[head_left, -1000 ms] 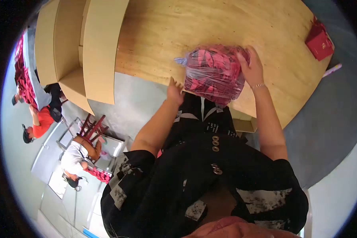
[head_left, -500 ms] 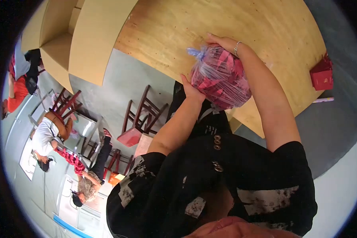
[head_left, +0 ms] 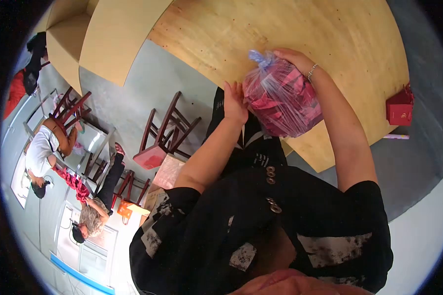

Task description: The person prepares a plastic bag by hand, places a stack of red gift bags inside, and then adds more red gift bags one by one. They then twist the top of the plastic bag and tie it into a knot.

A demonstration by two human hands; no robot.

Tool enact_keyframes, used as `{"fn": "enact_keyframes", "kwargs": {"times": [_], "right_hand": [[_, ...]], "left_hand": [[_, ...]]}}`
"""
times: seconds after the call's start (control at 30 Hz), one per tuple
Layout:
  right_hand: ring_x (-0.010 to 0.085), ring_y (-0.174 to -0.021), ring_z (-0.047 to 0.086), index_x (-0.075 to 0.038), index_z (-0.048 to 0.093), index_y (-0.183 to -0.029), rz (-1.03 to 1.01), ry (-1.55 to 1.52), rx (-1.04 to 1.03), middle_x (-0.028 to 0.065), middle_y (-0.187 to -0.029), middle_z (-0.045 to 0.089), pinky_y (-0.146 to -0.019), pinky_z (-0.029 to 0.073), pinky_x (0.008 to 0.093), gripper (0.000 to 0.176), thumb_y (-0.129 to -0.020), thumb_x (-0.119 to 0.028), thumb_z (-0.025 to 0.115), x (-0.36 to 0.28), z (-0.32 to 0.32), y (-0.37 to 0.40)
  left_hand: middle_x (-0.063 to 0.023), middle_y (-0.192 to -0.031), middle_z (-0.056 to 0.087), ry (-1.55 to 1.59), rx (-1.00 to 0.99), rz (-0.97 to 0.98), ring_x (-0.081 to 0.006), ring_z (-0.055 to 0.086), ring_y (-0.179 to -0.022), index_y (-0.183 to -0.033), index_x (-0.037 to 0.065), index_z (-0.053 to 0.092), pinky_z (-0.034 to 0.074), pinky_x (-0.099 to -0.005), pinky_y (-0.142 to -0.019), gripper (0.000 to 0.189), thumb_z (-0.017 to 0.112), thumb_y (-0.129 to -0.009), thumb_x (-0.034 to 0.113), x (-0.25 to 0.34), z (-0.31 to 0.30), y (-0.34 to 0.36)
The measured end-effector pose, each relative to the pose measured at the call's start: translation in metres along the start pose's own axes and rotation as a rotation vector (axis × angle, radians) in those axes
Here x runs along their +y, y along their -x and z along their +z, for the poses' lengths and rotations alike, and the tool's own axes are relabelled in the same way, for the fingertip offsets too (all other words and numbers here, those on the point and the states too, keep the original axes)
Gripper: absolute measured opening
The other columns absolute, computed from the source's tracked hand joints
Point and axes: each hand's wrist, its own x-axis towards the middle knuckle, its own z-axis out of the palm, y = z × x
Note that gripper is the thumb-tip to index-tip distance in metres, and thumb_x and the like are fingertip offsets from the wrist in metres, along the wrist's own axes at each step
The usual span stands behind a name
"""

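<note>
Plastic bag [head_left: 283, 101] of red items at near edge of table [head_left: 339, 29]. Left hand [head_left: 235, 101] lies flat against its left side, fingers straight. Right hand [head_left: 293, 58] curls around its far side, gripping.

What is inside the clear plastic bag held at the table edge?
The bag holds a packed heap of red and pink flat pieces, too blurred to identify. The left hand covers one side, the right hand the far side, so contents there are hidden.
</note>
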Motion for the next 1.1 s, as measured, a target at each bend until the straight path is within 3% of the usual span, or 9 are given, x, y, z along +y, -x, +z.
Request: {"fn": "enact_keyframes", "kwargs": {"times": [0.03, 0.17, 0.2, 0.33, 0.6, 0.7, 0.87, 0.93, 1.1], "right_hand": [[0.0149, -0.111, 0.051, -0.004, 0.055, -0.125, 0.002, -0.003, -0.003, 0.0060, -0.121, 0.058, -0.099, 0.036, 0.0275, 0.047, -0.092, -0.038, 0.050, -0.002, 0.001, 0.001], [0.0146, -0.109, 0.052, -0.002, 0.056, -0.122, 0.044, -0.031, 0.043, 0.0054, -0.119, 0.059, -0.097, 0.037, 0.0269, 0.048, -0.092, -0.038, 0.051, -0.001, 0.000, 0.001], [0.0152, -0.111, 0.052, -0.001, 0.055, -0.123, 0.067, -0.081, 0.056, 0.0057, -0.123, 0.057, -0.098, 0.037, 0.0272, 0.051, -0.090, -0.039, 0.054, 0.000, 0.000, 0.002], [0.0144, -0.106, 0.054, 0.000, 0.058, -0.119, 0.012, -0.058, 0.158, 0.0049, -0.117, 0.060, -0.096, 0.038, 0.0267, 0.047, -0.091, -0.038, 0.054, 0.011, 0.001, 0.000], [0.0146, -0.102, 0.055, 0.000, 0.061, -0.114, 0.048, 0.342, 0.281, 0.0071, -0.111, 0.063, -0.092, 0.039, 0.0260, 0.046, -0.092, -0.038, 0.050, 0.012, -0.005, -0.003], [0.0169, -0.109, 0.054, -0.001, 0.057, -0.122, 0.066, 0.575, 0.389, 0.0095, -0.118, 0.060, -0.096, 0.038, 0.0265, 0.057, -0.094, -0.048, 0.041, 0.000, -0.010, 0.021], [0.0193, -0.123, 0.044, -0.002, 0.042, -0.136, 0.169, -0.034, 0.220, 0.0091, -0.135, 0.047, -0.105, 0.031, 0.0312, 0.072, -0.093, -0.059, 0.031, 0.046, -0.034, 0.095], [0.0195, -0.124, 0.044, -0.002, 0.038, -0.138, 0.078, -0.273, 0.136, 0.0094, -0.138, 0.044, -0.105, 0.031, 0.0310, 0.075, -0.091, -0.061, 0.035, 0.113, -0.050, 0.087], [0.0227, -0.123, 0.046, -0.006, 0.037, -0.139, 0.259, -0.121, 0.355, 0.0133, -0.135, 0.047, -0.103, 0.035, 0.0320, 0.078, -0.088, -0.065, 0.037, 0.072, -0.010, 0.106]], "left_hand": [[-0.0150, -0.140, 0.042, -0.109, 0.174, 0.122, -0.0313, 0.038, -0.129, -0.137, 0.001, 0.037, 0.025, -0.0442, -0.108, 0.079, 0.021, -0.092, 0.064, -0.004, 0.000, 0.005], [-0.0129, -0.137, 0.044, -0.159, -0.133, 0.204, -0.0238, 0.042, -0.124, -0.137, -0.001, 0.034, 0.029, -0.0311, -0.105, 0.070, 0.025, -0.096, 0.055, -0.012, 0.016, 0.010], [-0.0136, -0.124, 0.053, -0.142, 0.017, 0.253, -0.0219, 0.049, -0.116, -0.127, -0.005, 0.046, 0.035, -0.0292, -0.099, 0.064, 0.028, -0.098, 0.049, -0.015, 0.024, 0.004], [-0.0171, -0.103, 0.065, -0.553, 0.195, 0.496, -0.0261, 0.060, -0.096, -0.106, -0.010, 0.061, 0.044, -0.0325, -0.086, 0.060, 0.033, -0.099, 0.043, -0.016, 0.025, -0.001], [-0.0207, -0.096, 0.066, -0.762, 0.390, 0.635, -0.0286, 0.063, -0.091, -0.102, -0.011, 0.062, 0.046, -0.0343, -0.083, 0.059, 0.033, -0.098, 0.041, -0.021, 0.012, -0.015], [-0.0165, -0.113, 0.061, -0.423, 0.152, 0.424, -0.0267, 0.057, -0.105, -0.117, -0.004, 0.056, 0.042, -0.0333, -0.091, 0.058, 0.034, -0.097, 0.045, -0.017, 0.006, -0.010], [-0.0073, -0.142, 0.039, -0.174, 0.289, -0.213, -0.0260, 0.035, -0.131, -0.139, 0.011, 0.034, 0.030, -0.0431, -0.105, 0.071, 0.025, -0.091, 0.063, -0.068, -0.034, 0.030], [-0.0065, -0.140, 0.040, 0.134, 0.108, -0.430, -0.0295, 0.036, -0.130, -0.139, 0.013, 0.034, 0.031, -0.0470, -0.106, 0.071, 0.025, -0.091, 0.065, -0.099, -0.047, 0.027], [-0.0091, -0.133, 0.047, 0.228, -0.037, -0.241, -0.0339, 0.045, -0.120, -0.132, 0.014, 0.043, 0.035, -0.0533, -0.102, 0.058, 0.034, -0.091, 0.054, -0.108, -0.011, 0.030]]}}
